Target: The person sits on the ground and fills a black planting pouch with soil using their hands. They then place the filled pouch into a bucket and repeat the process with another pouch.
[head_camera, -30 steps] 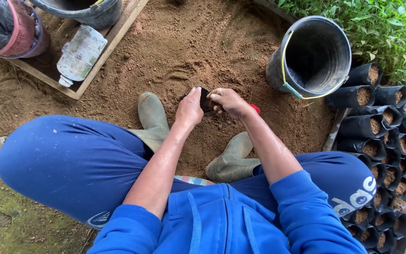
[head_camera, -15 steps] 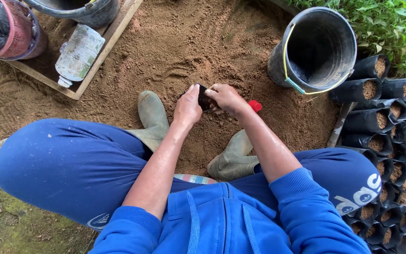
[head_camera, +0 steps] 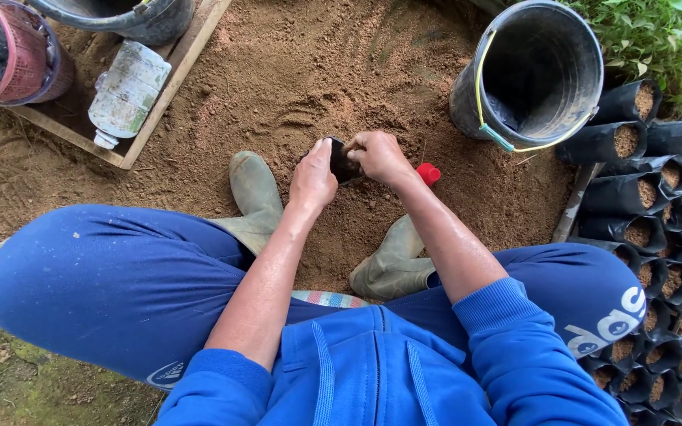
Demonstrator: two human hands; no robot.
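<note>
Seated person, seen from above, with both hands at a small black bag [head_camera: 344, 163] held low over the heap of loose brown soil [head_camera: 309, 79] between 2 green boots [head_camera: 256, 193]. The left hand [head_camera: 314, 178] was closed against the near-left side of the bag, fingers curled round it; the right hand [head_camera: 380, 155] was closed on the bag's right edge, its fingertips hidden, so whether they pinched the rim or pressed soil inside cannot be told. The bag sat in the gap between the 2 hands, touching both, with its mouth turned upward and toward the far side.

Risk, as judged from this view: the bag looks thin and soft, so an uneven grip could fold the rim shut or tip the mouth, spilling soil back onto the heap. A small red object [head_camera: 429, 173] lay on the soil just beside the right wrist and might be knocked or buried by a careless sweep.

Surface and surroundings: dry, crumbly soil spread across the ground, marked with scrapes. A black bucket [head_camera: 542, 118] with a yellow handle stood far right, apparently empty. Rows of filled black bags [head_camera: 641, 229] stood packed together along the right, with green leaves [head_camera: 657, 31] beyond them. Far left, a wooden frame [head_camera: 151, 110] held a pale plastic bottle [head_camera: 126, 91] lying on its side, next to a pink basket [head_camera: 29, 59]. Mossy ground showed near left
</note>
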